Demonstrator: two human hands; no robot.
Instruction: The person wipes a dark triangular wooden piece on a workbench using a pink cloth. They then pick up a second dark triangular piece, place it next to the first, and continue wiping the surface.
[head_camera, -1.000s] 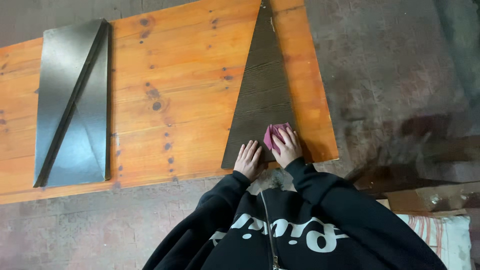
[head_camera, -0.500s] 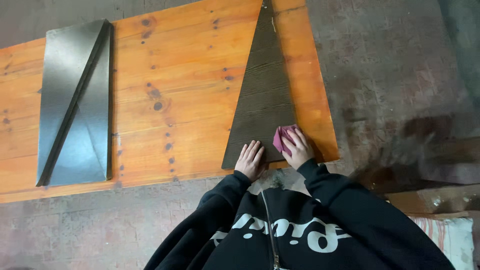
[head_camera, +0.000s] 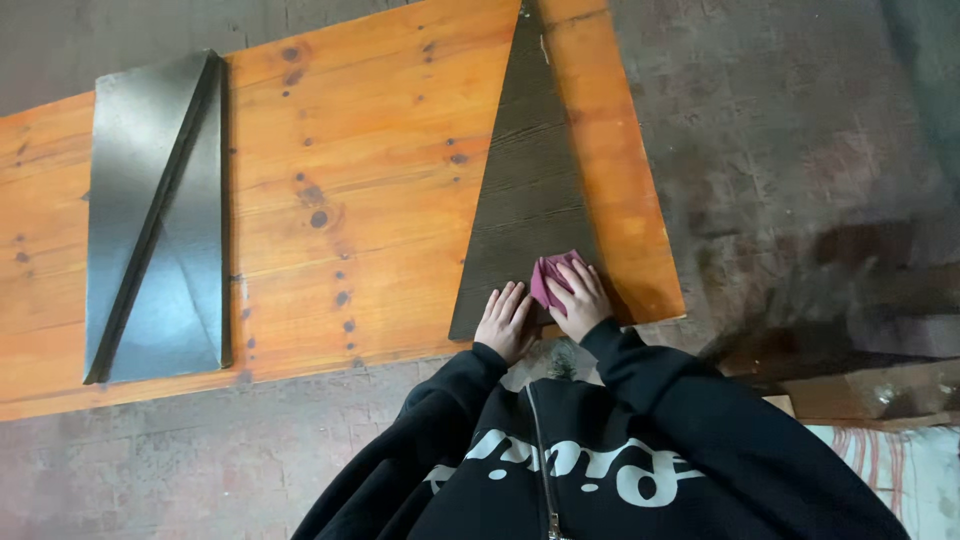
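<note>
The person bends over a long orange wooden board that lies flat over the concrete floor. On the board's right part sits a dark triangular panel, tall and narrow, its point away from the person and its wide base at the near edge. The right hand presses a small pink pad, folded like cloth or sanding paper, against the panel near its base corner; the fingers are curled over the pad and pin it down, so the pad is held between palm and panel. The left hand lies flat and open beside it on the same panel, holding nothing, only bracing the piece.

Rubbing well here seems to call for steady, even pressure from the right hand, with strokes along the visible grain lines of the panel, and the left hand kept firm so the triangle does not slide on the board. I would judge the near edge the risky place: the panel's base sits close to the board's rim, and a hard push could shift it off.

Far to the left on the board rest grey metal sheets, two triangles laid together as a rectangle, well apart from the hands.
</note>
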